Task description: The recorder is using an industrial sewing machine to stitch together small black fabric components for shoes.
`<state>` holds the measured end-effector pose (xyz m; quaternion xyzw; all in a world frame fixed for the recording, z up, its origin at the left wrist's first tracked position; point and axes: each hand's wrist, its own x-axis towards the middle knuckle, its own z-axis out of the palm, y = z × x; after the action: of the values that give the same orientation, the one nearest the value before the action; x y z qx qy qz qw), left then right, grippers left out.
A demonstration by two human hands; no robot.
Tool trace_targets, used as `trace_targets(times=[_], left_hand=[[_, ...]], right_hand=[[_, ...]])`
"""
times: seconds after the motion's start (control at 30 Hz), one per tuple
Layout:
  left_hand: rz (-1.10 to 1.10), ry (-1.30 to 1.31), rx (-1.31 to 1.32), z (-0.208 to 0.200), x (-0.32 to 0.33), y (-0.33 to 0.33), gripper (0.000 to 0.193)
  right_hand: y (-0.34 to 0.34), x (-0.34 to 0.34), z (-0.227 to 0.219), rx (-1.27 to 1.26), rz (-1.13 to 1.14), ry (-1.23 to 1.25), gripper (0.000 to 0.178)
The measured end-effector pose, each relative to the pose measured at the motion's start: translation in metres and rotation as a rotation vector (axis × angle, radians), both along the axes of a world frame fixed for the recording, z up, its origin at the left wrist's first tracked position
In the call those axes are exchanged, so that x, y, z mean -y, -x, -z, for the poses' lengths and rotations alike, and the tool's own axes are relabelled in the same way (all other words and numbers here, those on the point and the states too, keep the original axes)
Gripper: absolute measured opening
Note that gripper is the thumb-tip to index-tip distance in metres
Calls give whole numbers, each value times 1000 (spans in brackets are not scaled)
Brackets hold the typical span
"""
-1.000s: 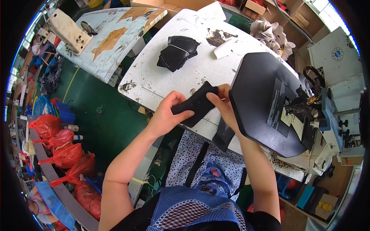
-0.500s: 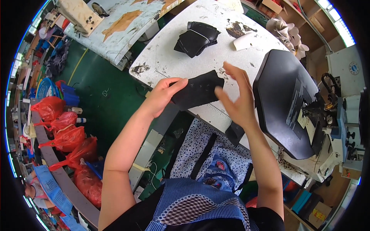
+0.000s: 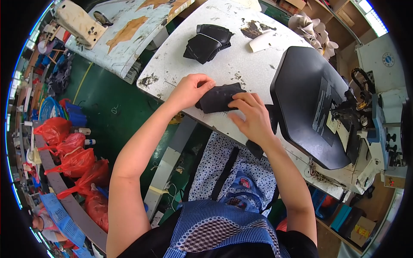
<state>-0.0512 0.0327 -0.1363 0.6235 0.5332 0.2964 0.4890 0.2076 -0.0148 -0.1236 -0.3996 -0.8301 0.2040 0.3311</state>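
Note:
Black flat cut pieces (image 3: 218,98), fabric or leather, lie on the white worktable (image 3: 178,71) near its front edge. At their upper left corner, my left hand (image 3: 191,91) pinches the material between thumb and fingers. My right hand (image 3: 253,117) reaches over their right end, fingertips touching the surface and thumb held apart. Farther back on the table rests a stack of black pieces (image 3: 207,43) with a pale band across it.
To the right stands a sewing machine (image 3: 365,142) with a broad black plate (image 3: 307,107) before it. A white roll-like scrap (image 3: 261,42) and pale cut parts (image 3: 312,34) lie farther back. Red plastic bags (image 3: 77,159) line the left side. Another machine (image 3: 81,23) occupies the far-left table.
Both hands have moved the black piece forward and down onto the table. The right hand, raised and apart before, now touches its right end. My view has shifted slightly.

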Motion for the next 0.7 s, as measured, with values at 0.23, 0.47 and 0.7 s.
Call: trace_targets(times=[0.23, 0.47, 0.7], left_hand=[[-449, -670, -35, -19, 76, 3, 16], [85, -963, -441, -4, 113, -49, 38], [55, -859, -493, 6, 99, -52, 41]], right_hand=[[1, -16, -4, 90, -111, -181, 26], [17, -15, -3, 68, 87, -113, 18], [-16, 117, -131, -111, -11, -28, 24]])
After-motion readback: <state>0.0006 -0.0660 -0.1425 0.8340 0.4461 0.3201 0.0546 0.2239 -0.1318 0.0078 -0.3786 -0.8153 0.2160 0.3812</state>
